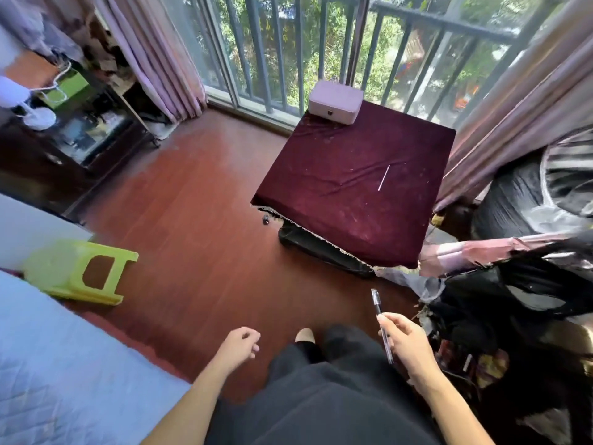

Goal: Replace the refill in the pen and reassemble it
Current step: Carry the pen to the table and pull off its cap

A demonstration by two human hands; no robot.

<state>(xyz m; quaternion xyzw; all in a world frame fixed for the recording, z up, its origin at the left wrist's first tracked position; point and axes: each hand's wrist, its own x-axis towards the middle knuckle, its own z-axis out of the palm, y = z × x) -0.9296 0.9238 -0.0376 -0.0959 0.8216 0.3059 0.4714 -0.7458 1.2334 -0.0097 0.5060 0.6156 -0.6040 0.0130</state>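
My right hand [406, 343] grips a clear pen with a black cap [378, 308] around its middle, cap end pointing up and away from me, low at the right. A thin white refill [384, 177] lies alone on the dark red cloth of the small table [337, 187], well ahead of the pen. My left hand [240, 345] hangs over the floor with its fingers loosely curled and nothing in it, left of my dark trousers.
A pale pink box [335, 102] sits at the table's far edge by the railing. A green plastic stool [83, 274] lies tipped on the wooden floor at left, beside a blue bed cover [57, 364]. Dark clutter [513, 300] crowds the right side.
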